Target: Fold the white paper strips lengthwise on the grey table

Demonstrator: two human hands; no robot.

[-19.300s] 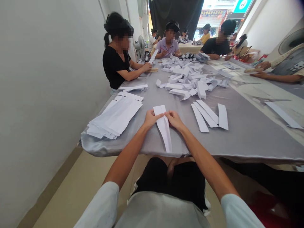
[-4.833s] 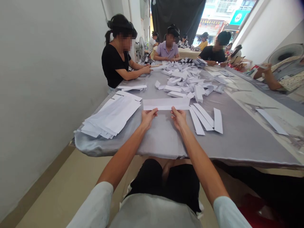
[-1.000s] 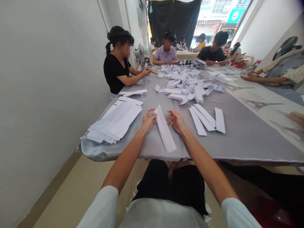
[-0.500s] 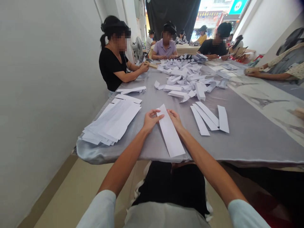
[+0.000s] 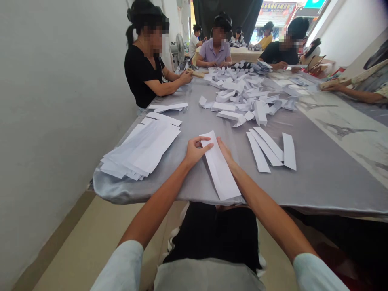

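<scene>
A long white paper strip (image 5: 221,169) lies lengthways on the grey table (image 5: 312,178) in front of me, its near end at the table's edge. My left hand (image 5: 195,150) is closed on the strip's far left part, thumb over the paper. From the right side, my right hand (image 5: 226,150) presses fingers on the strip near its far end. A stack of flat white sheets (image 5: 142,149) lies to my left. Three folded strips (image 5: 271,147) lie to my right.
A heap of folded white paper pieces (image 5: 242,95) covers the table's middle. Several people sit around the table: one in black (image 5: 144,72) at the left, one in purple (image 5: 216,50) at the far end, others at the right. A white wall runs along the left.
The strip was unfolded wider over the last second and both my hands closed in on its far end. The view tilted down slightly.
</scene>
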